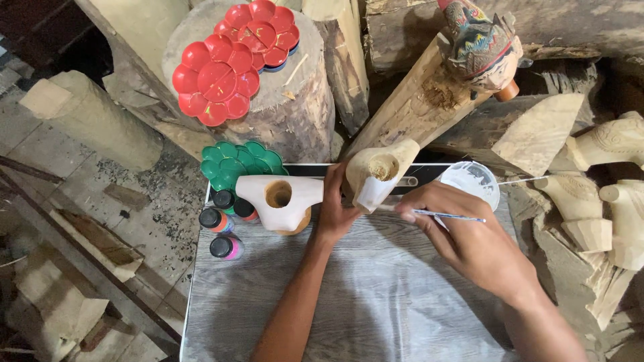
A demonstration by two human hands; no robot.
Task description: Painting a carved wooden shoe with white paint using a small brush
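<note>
Far left I see rough wooden blocks (87, 117) lying on a debris-strewn floor. Next, two red flower-shaped paint palettes (216, 79) rest on a tree stump (295, 114), and a green palette (238, 163) sits at the table's (376, 302) back left corner. In front of it stand four small paint bottles (225, 228) with dark caps. Just beside them lies a pale carved wooden piece (278, 200) with a round hole in its top.

My left hand (334, 213) comes next, its fingers wrapped around the lower edge of a carved wooden head (377, 175), unpainted above and white on its lower part, held up above the table's far edge. My right hand (463, 231) is to the right of it, its fingers pinching a thin paintbrush (439, 214) whose tip touches the white part of the carving. Behind that hand sits a round white paint dish (471, 179). Above, a painted carved figure (479, 43) rests on a log. At far right, several unpainted carvings (604, 201) lie stacked together.
</note>
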